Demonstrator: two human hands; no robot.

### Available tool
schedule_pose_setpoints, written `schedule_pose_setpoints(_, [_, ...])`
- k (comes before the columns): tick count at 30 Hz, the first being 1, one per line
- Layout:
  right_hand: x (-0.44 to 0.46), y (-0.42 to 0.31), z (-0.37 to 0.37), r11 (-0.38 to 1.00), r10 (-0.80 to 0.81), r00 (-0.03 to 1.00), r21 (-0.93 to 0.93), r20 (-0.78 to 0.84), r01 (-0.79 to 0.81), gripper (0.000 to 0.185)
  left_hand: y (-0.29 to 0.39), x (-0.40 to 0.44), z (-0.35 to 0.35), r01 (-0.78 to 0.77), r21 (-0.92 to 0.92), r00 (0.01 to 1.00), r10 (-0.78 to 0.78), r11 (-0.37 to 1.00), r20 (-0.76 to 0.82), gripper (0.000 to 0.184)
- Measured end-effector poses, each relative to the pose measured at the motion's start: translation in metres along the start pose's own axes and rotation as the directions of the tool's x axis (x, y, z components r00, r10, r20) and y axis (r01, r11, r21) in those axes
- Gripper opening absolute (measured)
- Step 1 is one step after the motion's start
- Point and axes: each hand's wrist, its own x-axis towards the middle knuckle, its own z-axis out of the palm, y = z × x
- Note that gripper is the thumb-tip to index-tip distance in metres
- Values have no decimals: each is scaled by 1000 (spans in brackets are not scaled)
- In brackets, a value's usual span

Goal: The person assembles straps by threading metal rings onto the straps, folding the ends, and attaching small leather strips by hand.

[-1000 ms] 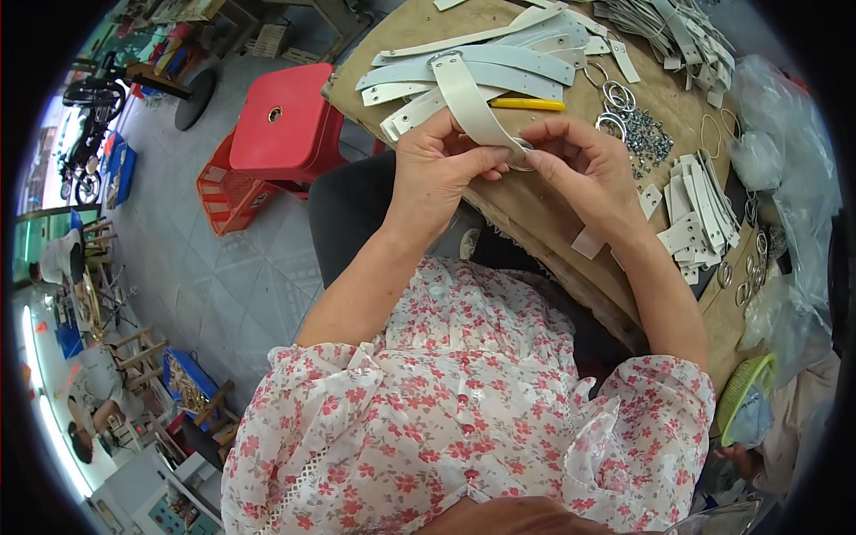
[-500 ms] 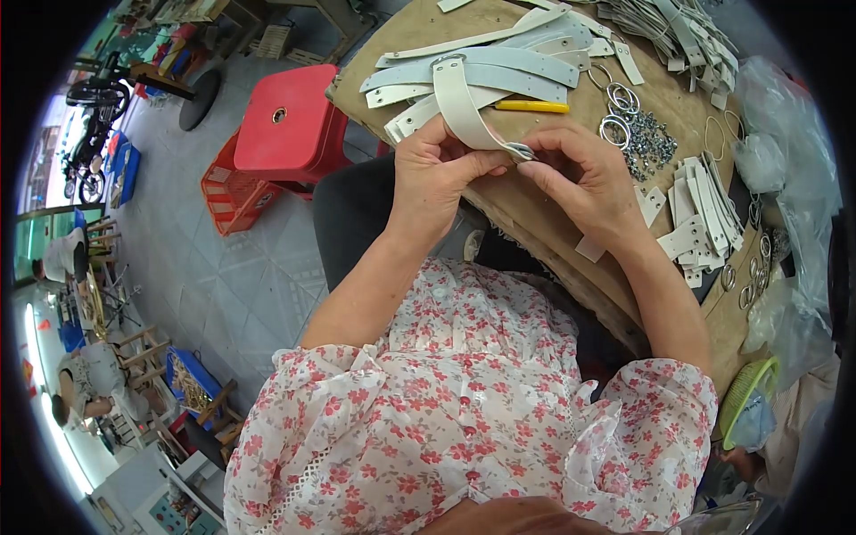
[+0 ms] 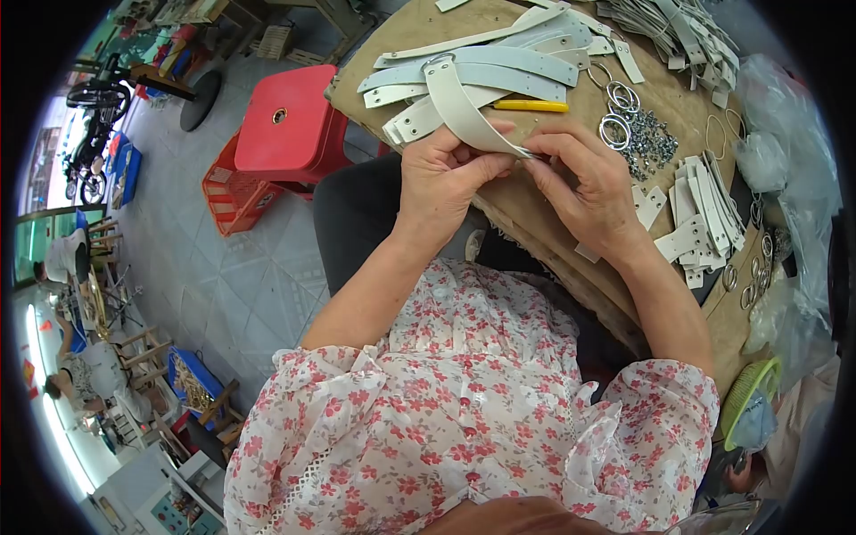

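A white strap (image 3: 471,114) curves down from a metal ring (image 3: 439,61) at its far end to my fingers. My left hand (image 3: 443,180) grips the strap near its lower end, the thumb pressed along its edge. My right hand (image 3: 584,189) pinches the tip of that same end between thumb and forefinger; whatever small part is in the pinch is hidden. Just beyond my hands lies a pile of white and pale grey straps (image 3: 513,71). A yellow-handled tool (image 3: 531,105) rests beside them. Metal rings (image 3: 615,131) and a heap of small metal studs (image 3: 651,147) lie beyond my right hand.
Short punched strap pieces (image 3: 704,209) and more rings (image 3: 758,272) lie on the right of the cloth-covered table (image 3: 571,241). Strap bundles (image 3: 682,45) sit at the back. A plastic bag (image 3: 789,169) and green basket (image 3: 747,406) border the right; a red stool (image 3: 290,120) stands left.
The held strap has tilted slightly, its ring end shifting a little left. The metal part seen earlier at my fingertips is now covered. Both hands stay close together.
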Motion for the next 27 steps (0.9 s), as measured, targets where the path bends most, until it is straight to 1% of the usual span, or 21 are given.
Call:
schedule_pose_setpoints(4, [1, -1, 1, 1000, -19, 1000, -3, -11, 19, 19, -4, 0, -6, 9, 58, 1000, -9, 998, 11, 23])
schedule_pose_setpoints(6, [1, -4, 1, 997, 74, 997, 37, -1, -74, 19, -4, 1, -6, 17, 44, 1000, -18, 999, 23, 21])
schedule_pose_setpoints(9, [1, -5, 2, 991, 108, 994, 84, -21, -106, 16, -3, 0, -3, 16, 30, 1000, -17, 999, 14, 20])
schedule_pose_setpoints(10, [2, -6, 2, 991, 107, 994, 84, -23, -105, 16, -3, 0, -3, 15, 31, 1000, -15, 999, 15, 20])
schedule_pose_setpoints(12, [1, -6, 2, 998, 64, 998, 18, -20, -64, 15, -4, 0, -3, -32, 57, 999, 32, 998, 12, 17])
schedule_pose_setpoints(16, [1, -6, 3, 997, 77, 997, 13, -25, -76, 14, -6, -1, 0, -39, 65, 999, 40, 997, -2, 16])
schedule_pose_setpoints(19, [1, -5, 2, 998, 57, 998, 3, -39, -57, 13, -6, -2, 4, -58, 66, 998, 58, 996, -7, 18])
schedule_pose_setpoints(22, [1, -4, 1, 997, 75, 997, 0, -29, -75, 13, -7, -3, 5, -73, 109, 997, 76, 991, -28, 19])
schedule_pose_setpoints(24, [1, -4, 0, 988, 144, 989, 44, 20, -145, 18, -8, -3, 4, -80, 112, 996, 83, 991, -21, 19])
schedule_pose_setpoints(25, [1, -4, 0, 988, 144, 989, 44, 19, -145, 18, -8, -3, 4, -80, 112, 996, 83, 991, -20, 19])
schedule_pose_setpoints(27, [2, -4, 1, 979, 185, 983, 89, 24, -186, 18, -8, -3, 4, -99, 58, 994, 101, 993, -35, 18])
